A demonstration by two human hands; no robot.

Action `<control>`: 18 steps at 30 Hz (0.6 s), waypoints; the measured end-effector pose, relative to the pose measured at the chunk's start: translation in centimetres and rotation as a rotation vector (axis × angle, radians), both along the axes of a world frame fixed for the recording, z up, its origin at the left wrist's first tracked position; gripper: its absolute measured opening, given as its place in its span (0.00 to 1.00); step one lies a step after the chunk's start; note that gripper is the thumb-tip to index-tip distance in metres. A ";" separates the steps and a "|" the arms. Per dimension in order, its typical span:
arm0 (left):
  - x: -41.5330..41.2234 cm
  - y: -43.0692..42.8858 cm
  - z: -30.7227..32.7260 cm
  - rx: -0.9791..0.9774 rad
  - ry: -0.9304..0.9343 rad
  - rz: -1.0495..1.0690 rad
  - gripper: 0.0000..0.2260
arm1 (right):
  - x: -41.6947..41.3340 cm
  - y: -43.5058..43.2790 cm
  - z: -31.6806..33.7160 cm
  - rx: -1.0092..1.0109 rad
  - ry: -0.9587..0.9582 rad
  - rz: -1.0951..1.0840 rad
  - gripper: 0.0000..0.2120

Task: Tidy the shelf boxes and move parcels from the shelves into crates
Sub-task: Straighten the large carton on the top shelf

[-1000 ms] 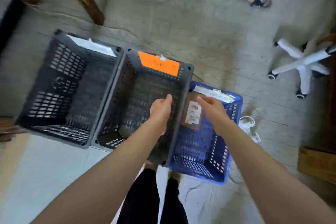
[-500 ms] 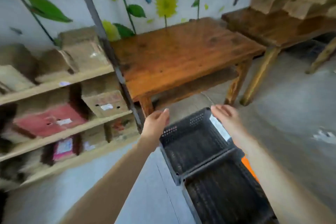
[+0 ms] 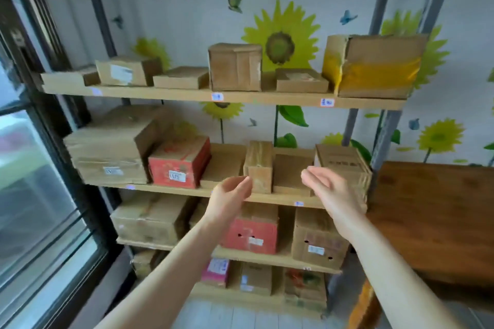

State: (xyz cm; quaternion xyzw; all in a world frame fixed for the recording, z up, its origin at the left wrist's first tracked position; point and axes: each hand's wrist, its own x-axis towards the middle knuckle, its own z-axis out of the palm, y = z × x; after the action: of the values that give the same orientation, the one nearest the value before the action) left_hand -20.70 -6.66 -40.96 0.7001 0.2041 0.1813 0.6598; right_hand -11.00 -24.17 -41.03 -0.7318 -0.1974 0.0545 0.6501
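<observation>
Up close, two bare arms are reaching toward the shelves. The left hand (image 3: 231, 193) and right hand (image 3: 328, 189) are hanging in the air with fingers loosely bent, holding nothing. Between them, a small brown box (image 3: 258, 165) is sitting at the front edge of the middle shelf (image 3: 187, 191). It is showing its narrow end, with its long side running back toward the wall. It is looking plain, taped and a bit blurry. A flat box (image 3: 291, 171) is sitting just beside it on the right. Bare board is lying on its left, next to a red box (image 3: 179, 163). Farther up, a big box with yellow tape (image 3: 374, 67) is sitting on the top shelf.
</observation>
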 end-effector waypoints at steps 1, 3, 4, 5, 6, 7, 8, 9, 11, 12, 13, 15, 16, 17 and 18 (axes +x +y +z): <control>0.0 2.1 0.6 0.008 -0.012 0.020 0.09 | 0.2 2.1 0.7 0.006 -0.010 0.028 0.17; 0.1 5.7 1.7 0.006 -0.043 0.048 0.05 | 0.7 6.0 2.0 -0.002 -0.051 0.060 0.16; 0.3 7.3 2.2 0.006 -0.059 0.065 0.03 | 0.9 7.7 2.6 -0.012 -0.077 0.071 0.16; 0.6 8.9 2.5 0.002 -0.079 0.086 0.03 | 1.3 9.5 3.2 -0.015 -0.100 0.085 0.16; 0.9 10.4 2.9 -0.002 -0.100 0.109 0.04 | 1.8 11.2 3.7 -0.014 -0.119 0.101 0.16; 1.3 11.9 3.3 -0.004 -0.114 0.128 0.05 | 2.2 12.9 4.2 -0.016 -0.134 0.117 0.16; 1.6 13.3 3.6 -0.003 -0.124 0.142 0.06 | 2.6 14.6 4.7 -0.020 -0.150 0.135 0.16; 1.9 14.6 4.0 -0.002 -0.137 0.155 0.06 | 3.0 16.3 5.2 -0.024 -0.165 0.152 0.16; 2.3 17.4 4.9 0.020 -0.158 0.193 0.05 | 4.1 19.7 6.2 -0.018 -0.199 0.180 0.16; 2.4 18.9 5.4 0.029 -0.170 0.217 0.04 | 4.5 21.5 6.9 -0.014 -0.214 0.200 0.16; 2.4 20.3 6.1 0.029 -0.189 0.241 0.02 | 4.9 23.3 7.7 -0.011 -0.229 0.229 0.15; 2.2 23.5 7.4 0.038 -0.229 0.289 0.02 | 5.4 27.2 9.4 0.004 -0.265 0.288 0.14; 2.0 25.0 7.9 0.044 -0.242 0.318 0.02 | 5.5 29.1 10.2 0.016 -0.285 0.312 0.14; 1.8 26.5 8.5 0.046 -0.251 0.343 0.03 | 5.4 31.0 10.9 0.027 -0.304 0.335 0.14; 1.5 27.9 9.0 0.046 -0.261 0.361 0.02 | 5.3 32.9 11.6 0.034 -0.323 0.357 0.14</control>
State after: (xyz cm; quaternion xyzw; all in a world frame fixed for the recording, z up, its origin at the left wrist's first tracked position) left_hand -19.18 21.28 -31.94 0.6378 0.2350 0.3901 0.6212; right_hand -5.72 8.71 -29.46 -0.6735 -0.4259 0.0474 0.6024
